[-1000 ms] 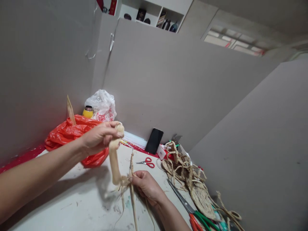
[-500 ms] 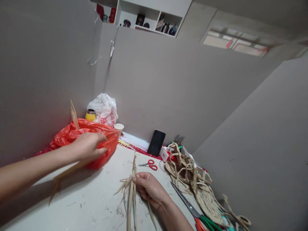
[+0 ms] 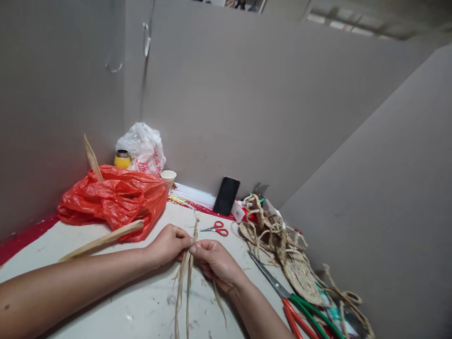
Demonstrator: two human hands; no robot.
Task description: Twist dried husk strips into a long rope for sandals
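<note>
I note the change first: the left hand (image 3: 171, 244) has released the pale strip (image 3: 106, 238) and joined the right hand (image 3: 217, 263) at the strand bundle (image 3: 181, 278). The strip now extends behind the left forearm, its far end in front of the red bag (image 3: 106, 197); I cannot tell whether that end touches the bag.

Hand state, left: thumb and fingertips drawn together in a pinch at the bundle, other fingers curled. Hand state, right: thumb pressed against the bent forefinger, gripping the bundle at the same point. The fingertips of both hands meet here, so I cannot tell which strand each one has.

Bundle position: near the middle of the tabletop (image 3: 141, 306). Its narrow, twisted end points away from me, above the fingertips; the loose strands hang toward me below them. One further strand trails beneath the right hand.

Effect on the work, in my judgement: I have two hands for the strands instead of one, and the released strip needs no support. The small scissors (image 3: 218, 229) lie just beside the twisted end, touched by neither hand.
</note>
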